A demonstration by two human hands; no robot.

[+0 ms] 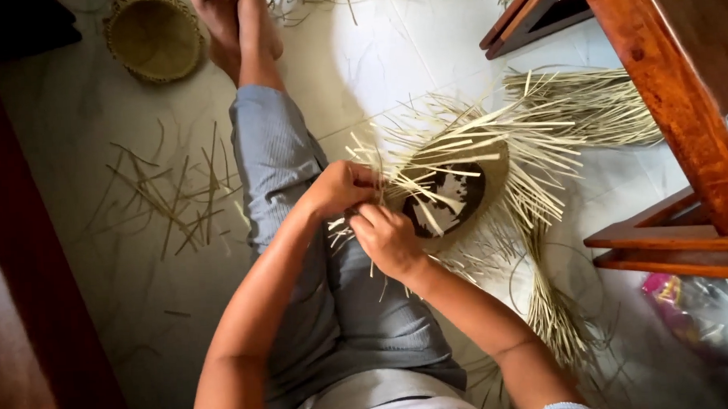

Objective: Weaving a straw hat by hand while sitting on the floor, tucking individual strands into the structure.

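— What step does the person seem to be on?

— Weaving the rim of the half-woven straw basket (460, 195), by the look of it. The basket sits just right of the frame's centre, propped against the person's knee above the floor (359, 59). The left hand (339, 188) is closed, pinching strands at the basket's near edge; the right hand (388, 240), just below it and nearly touching, is curled around a few loose straw strips (532, 154) too.

— And the next move?

— Probably it calls for tucking one strip under its neighbour while the other hand keeps the weave tight; a slack grip could let the strands spring apart.

— Which way does the basket point?

— Its dark opening faces up toward the camera, tilted a little to the frame's left. Its oval runs from lower left to upper right, and the unwoven strips fan out toward the right.

— Anything else nearby?

— A finished round basket (155, 34) at upper left, scattered cuttings (170, 199) at left, a wooden furniture leg (683, 96) at right.
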